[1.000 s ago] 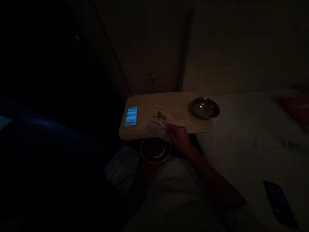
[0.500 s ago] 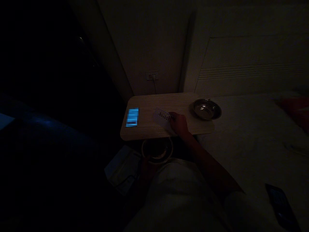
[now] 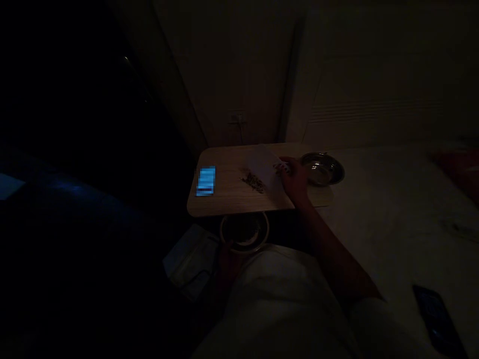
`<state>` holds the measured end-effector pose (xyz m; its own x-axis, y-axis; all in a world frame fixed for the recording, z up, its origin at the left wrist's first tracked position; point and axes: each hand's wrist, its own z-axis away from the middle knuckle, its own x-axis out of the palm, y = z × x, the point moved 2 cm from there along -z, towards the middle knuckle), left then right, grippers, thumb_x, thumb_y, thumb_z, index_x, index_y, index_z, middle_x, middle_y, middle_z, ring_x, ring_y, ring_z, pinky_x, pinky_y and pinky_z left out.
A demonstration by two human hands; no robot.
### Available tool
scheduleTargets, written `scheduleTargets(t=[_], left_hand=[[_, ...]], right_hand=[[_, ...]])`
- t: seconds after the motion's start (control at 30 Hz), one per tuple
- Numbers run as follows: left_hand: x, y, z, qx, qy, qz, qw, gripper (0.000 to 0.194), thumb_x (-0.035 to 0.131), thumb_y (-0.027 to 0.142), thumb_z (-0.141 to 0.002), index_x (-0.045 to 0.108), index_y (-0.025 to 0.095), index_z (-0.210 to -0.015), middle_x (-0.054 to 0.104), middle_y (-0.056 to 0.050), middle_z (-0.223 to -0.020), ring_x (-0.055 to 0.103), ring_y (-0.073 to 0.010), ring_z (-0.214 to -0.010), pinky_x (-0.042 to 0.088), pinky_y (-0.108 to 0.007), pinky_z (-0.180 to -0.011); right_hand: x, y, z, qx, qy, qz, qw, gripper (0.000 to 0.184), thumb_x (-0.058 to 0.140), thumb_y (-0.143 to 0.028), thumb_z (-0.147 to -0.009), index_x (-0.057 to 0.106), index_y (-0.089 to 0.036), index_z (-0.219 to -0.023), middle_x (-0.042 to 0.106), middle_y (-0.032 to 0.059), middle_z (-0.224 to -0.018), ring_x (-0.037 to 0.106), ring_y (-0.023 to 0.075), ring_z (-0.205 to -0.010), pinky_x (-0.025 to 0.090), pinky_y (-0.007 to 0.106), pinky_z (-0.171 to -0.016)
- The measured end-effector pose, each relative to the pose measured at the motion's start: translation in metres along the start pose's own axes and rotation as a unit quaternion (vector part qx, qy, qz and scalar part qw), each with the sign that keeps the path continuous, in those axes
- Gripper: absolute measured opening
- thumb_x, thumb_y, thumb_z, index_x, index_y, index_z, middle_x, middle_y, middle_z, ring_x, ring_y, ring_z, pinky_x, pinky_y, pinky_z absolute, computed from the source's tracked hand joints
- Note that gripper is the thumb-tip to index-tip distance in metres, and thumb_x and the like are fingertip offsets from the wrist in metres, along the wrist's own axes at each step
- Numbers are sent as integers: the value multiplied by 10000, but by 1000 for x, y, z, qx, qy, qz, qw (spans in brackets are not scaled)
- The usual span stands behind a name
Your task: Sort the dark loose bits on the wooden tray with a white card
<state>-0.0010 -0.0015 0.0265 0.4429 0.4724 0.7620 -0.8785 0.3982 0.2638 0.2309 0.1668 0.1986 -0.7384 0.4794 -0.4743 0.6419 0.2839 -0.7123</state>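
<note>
The scene is very dark. My right hand (image 3: 295,182) is closed on the right edge of a pale thin sheet (image 3: 260,162) with dark marks near my fingers; whether it is paper or plastic I cannot tell. Just below and left of the sheet, a small heap of dark bits (image 3: 254,183) lies on the wooden tabletop (image 3: 228,204). My left hand (image 3: 228,254) grips the rim of a round bowl (image 3: 265,237) with a pale edge, held below the table's front edge. Its inside is dark, with a light curved patch.
A lit phone (image 3: 205,181) lies at the table's left end. A shiny metal bowl (image 3: 322,169) stands at the right end, beside a pale bed-like surface (image 3: 374,214) that bears a dark phone (image 3: 436,314). A pale bag or box (image 3: 190,259) sits low at left. A plugged-in socket (image 3: 236,117) is behind.
My right hand has moved right and slightly up with the sheet, which has turned. The heap of dark bits now shows on the tabletop. My left hand and its bowl have hardly moved.
</note>
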Motion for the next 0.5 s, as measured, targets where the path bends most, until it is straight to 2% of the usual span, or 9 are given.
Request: scheduleTargets(t=[0.07, 0.13, 0.27, 0.4, 0.5], left_hand=[[0, 0, -1, 0, -10, -3, 1000, 587, 561, 323, -877, 522, 138, -1433, 745, -152, -1191, 620, -367, -1229, 369, -610, -1117], [0, 0, -1, 3, -16, -2, 1000, 563, 566, 326, -875, 553, 135, -1404, 749, -156, -1176, 610, -375, -1241, 355, -623, -1123], [0, 1, 2, 25, -21, 2, 999, 513, 553, 272, -886, 577, 138, -1381, 754, -135, -1175, 605, -334, -1259, 334, -558, -1160], [3, 1, 3, 7, -28, -2, 1000, 500, 538, 283, -897, 586, 118, -1367, 761, -143, -1152, 597, -343, -1266, 298, -581, -1170], [5, 1, 2, 9, -21, -4, 1000, 472, 529, 276, -904, 599, 127, -1346, 768, -124, -1143, 617, -318, -1247, 311, -541, -1173]], right_hand=[[-7, 4, -6, 4, 24, -4, 1000, 299, 539, -308, -895, 691, -170, -1114, 764, 96, -1060, 708, 236, -929, 550, 338, -839], [-11, 7, -9, 7, 22, -3, 1000, 290, 541, -302, -885, 710, -168, -1079, 771, 94, -1032, 711, 242, -922, 552, 346, -837], [-10, 7, -7, -1, -27, 4, 1000, 276, 556, -263, -873, 746, -174, -1053, 777, 90, -1039, 716, 249, -952, 542, 362, -882], [-4, 4, 5, -14, -75, -3, 997, 285, 576, -260, -883, 755, -181, -1090, 778, 92, -1067, 730, 249, -955, 543, 376, -903], [-3, 7, 18, -26, -96, -23, 995, 280, 575, -273, -899, 757, -199, -1098, 776, 78, -1087, 735, 238, -971, 553, 359, -895]])
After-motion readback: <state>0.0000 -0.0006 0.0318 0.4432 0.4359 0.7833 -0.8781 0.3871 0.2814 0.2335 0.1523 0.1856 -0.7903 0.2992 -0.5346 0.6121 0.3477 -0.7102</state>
